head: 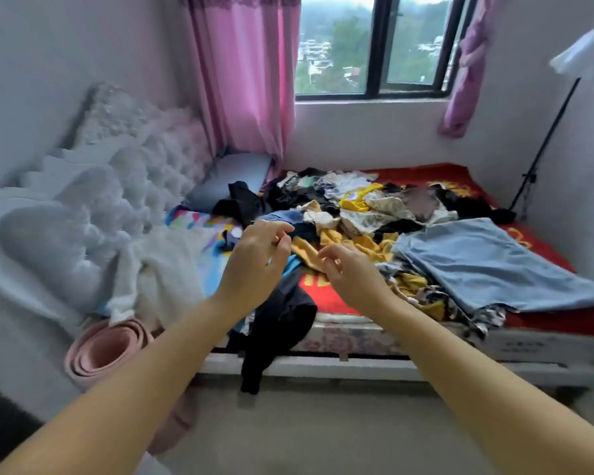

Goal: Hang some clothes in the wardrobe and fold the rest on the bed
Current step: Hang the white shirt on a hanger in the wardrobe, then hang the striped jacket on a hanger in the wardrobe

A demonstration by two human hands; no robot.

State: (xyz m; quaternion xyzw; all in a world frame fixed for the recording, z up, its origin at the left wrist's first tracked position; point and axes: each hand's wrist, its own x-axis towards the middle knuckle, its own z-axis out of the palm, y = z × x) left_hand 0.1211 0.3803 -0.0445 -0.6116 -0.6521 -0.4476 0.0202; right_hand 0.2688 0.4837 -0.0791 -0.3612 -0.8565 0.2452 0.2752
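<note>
Above the near edge of the bed [357,337], both hands reach forward with nothing in them. The left hand [254,258] has loosely curled fingers, thumb and forefinger close to meeting; the right hand [347,272] is likewise relaxed, fingers bent, hovering just over a yellow garment [336,240]. Neither touches cloth as far as can be seen.

Beyond the hands the clothes pile [364,204] sprawls across the red bedcover, a tangle of dark, white, patterned and yellow pieces. To the right a pale blue garment [477,262] lies spread nearly flat. A dark garment [275,330] droops over the near edge toward the floor. Left of it sits a white fluffy blanket [158,265], with a rolled pink mat [107,351] below it.

All of this looks light, soft and limp; pieces are likely snagged together, so lifting one by shoulders or waistband should free it cleanly. No basket or hamper shows, and the wardrobe is out of view.
</note>
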